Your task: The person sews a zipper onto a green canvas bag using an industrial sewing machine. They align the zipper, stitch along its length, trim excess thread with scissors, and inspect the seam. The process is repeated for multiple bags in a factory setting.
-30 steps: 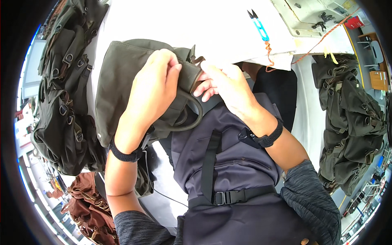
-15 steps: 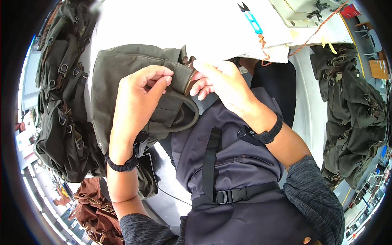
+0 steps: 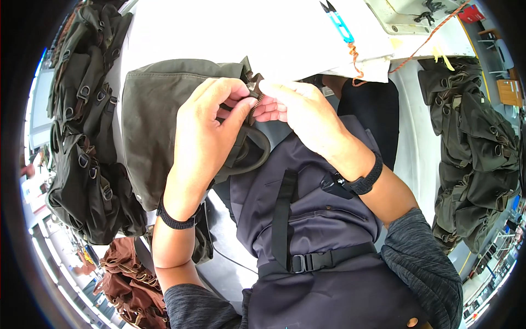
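Two-handed now: left hand (image 3: 211, 112) joins right hand (image 3: 309, 112), both pinching brass-toothed zipper (image 3: 254, 108) of olive fabric bag (image 3: 150, 109), white table edge (image 3: 293, 71).

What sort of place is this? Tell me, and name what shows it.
Probably a bag-making workshop: similar dark green bags are heaped at both sides, blue thread snips on an orange cord lie on the white worktop, and another green bag is being handled.
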Tool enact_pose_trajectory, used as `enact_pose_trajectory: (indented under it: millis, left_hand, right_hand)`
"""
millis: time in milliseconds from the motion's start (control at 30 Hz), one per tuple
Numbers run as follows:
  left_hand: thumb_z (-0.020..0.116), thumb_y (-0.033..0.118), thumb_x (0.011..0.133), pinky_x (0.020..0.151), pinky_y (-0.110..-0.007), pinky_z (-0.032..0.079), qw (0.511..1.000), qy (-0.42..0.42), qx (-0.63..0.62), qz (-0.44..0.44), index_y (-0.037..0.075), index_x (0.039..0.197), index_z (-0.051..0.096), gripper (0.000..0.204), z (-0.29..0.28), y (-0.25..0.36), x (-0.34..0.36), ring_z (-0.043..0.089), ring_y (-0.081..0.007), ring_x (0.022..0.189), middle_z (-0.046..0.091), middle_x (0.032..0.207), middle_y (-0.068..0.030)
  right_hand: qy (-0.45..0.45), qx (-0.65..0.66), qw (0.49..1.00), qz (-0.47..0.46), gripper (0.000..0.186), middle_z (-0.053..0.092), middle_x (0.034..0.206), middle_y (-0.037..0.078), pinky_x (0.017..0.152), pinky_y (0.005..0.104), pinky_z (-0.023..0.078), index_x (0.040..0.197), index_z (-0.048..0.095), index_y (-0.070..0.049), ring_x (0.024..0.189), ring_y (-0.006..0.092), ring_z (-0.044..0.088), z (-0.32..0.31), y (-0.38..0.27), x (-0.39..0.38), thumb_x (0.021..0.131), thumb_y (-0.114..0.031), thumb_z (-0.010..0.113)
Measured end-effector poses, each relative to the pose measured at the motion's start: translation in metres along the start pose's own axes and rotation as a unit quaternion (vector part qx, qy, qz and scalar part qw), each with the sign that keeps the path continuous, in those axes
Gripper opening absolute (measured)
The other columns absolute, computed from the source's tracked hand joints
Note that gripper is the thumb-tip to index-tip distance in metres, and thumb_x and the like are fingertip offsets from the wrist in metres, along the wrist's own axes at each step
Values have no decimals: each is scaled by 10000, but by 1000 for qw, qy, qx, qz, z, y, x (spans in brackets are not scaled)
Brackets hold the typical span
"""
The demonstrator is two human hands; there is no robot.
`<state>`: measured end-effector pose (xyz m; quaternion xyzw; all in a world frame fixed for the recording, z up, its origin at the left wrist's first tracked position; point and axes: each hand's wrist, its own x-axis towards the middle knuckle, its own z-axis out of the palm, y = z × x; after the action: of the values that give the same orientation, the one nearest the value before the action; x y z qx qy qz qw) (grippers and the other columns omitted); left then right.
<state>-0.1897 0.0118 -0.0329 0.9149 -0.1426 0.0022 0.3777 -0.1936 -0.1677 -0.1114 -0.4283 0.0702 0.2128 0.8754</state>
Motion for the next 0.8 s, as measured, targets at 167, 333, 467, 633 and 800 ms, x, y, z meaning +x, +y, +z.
enact_pose_trajectory:
  millis: [167,333,467,633,800]
  left_hand:
    - [766,15,920,728,-258,552,999,-9,-34,-29,11,1014,732,100,0,0,3,672,-88,855,721,918,-21]
    - [748,18,939,729,-256,553,1000,2,2,-18,5,1037,734,99,2,1,5,671,-84,824,731,901,-30]
    - [722,19,960,723,-256,554,1000,8,21,-10,-9,1026,729,73,4,3,5,675,-93,787,731,880,-54]
    - [710,16,965,727,-265,563,996,32,70,46,-1,1066,746,109,0,-2,3,709,-125,792,755,917,-95]
    - [743,25,930,735,-287,585,980,57,156,113,11,1081,762,153,0,3,-8,744,-211,800,776,969,-119]
  right_hand:
    - [-23,-11,1000,-9,375,727,1062,185,936,385,598,1185,679,79,978,260,735,-1,-1,-1,1048,-268,640]
    - [-19,-11,1000,-11,372,733,1047,179,922,380,605,1182,688,77,964,253,740,1,-4,-1,1046,-267,649]
    - [-22,-7,1000,-10,370,731,1046,184,921,379,606,1184,684,80,969,259,741,0,-3,-1,1046,-263,652]
    - [-7,12,1000,-19,363,723,1074,190,943,392,602,1192,671,86,998,276,738,4,-3,-4,1052,-248,643]
    - [-8,26,999,-24,368,722,1111,186,966,398,600,1213,667,88,1024,281,737,9,-5,-3,1057,-244,639]
